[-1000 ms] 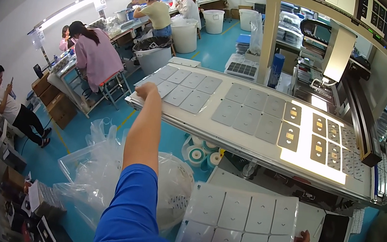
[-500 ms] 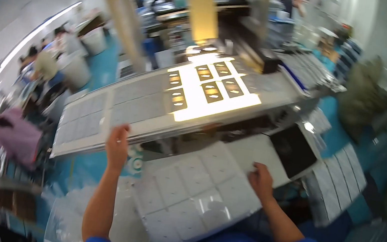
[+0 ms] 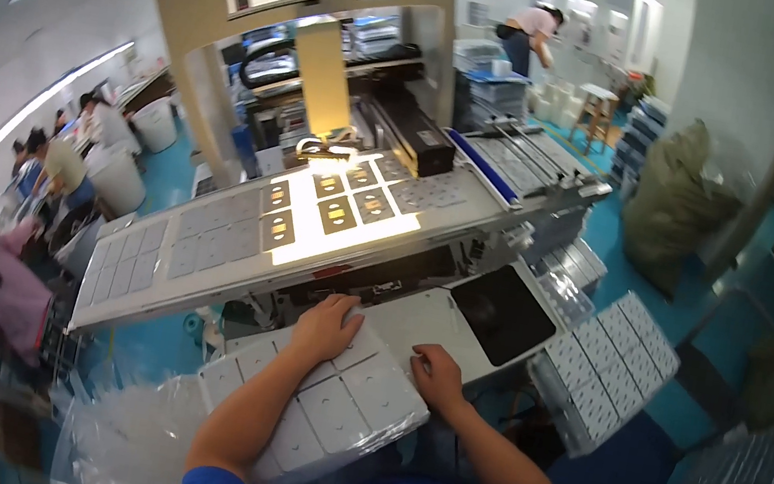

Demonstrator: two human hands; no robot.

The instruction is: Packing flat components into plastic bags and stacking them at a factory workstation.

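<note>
A stack of pale grey sheets [image 3: 335, 411], marked off in square panels and glossy on top, lies tilted in front of me. My left hand [image 3: 326, 327] lies across its far edge, fingers stretched out on the top sheet. Just past the stack's right corner is my right hand [image 3: 436, 375], its fingers curled in; whatever they may hold is hidden. Beyond both hands runs a long machine bed [image 3: 223, 287] carrying more panelled sheets [image 3: 219, 228]. A bright light falls on several dark squares [image 3: 336, 214] under the yellowish machine head [image 3: 320, 79].
A white board with a black pad [image 3: 502, 313] sits right of my hands, beside a stack of patterned sheets [image 3: 611, 364]. Clear plastic film [image 3: 134, 435] heaps at lower left. A large sack [image 3: 676, 207] stands at right. Other people work at far left and far back.
My left hand has come down from above the machine bed's near edge onto the stack of sheets. My right hand remains near the stack's right side. The view has shifted.
</note>
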